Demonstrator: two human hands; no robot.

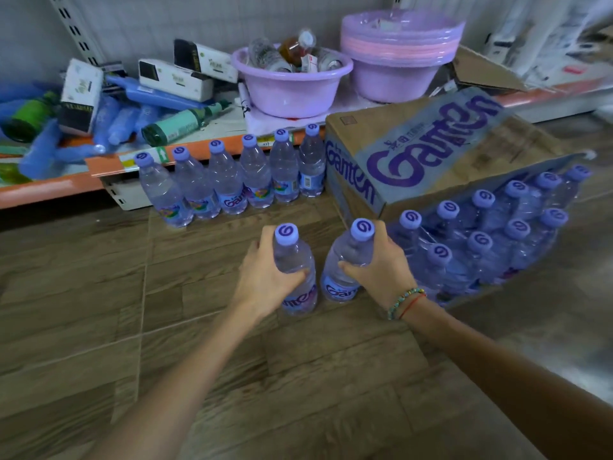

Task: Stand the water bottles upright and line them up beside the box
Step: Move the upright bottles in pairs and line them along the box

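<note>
Two clear water bottles with purple caps stand upright on the wood-pattern floor in front of me. My left hand (265, 277) grips the left bottle (297, 257) around its body. My right hand (381, 263) grips the right bottle (348, 260) the same way. A row of several upright bottles (232, 180) lines the floor left of the Ganten cardboard box (414, 154). The box lies tipped on its side, its open end showing several bottles in plastic wrap (491, 234) to the right of my right hand.
A low orange-edged shelf (49, 190) runs behind the row, loaded with blue packets, green rolls and white cartons. Two purple basins (292, 88) sit on it behind the box. Bare floor stretches to the left and toward me.
</note>
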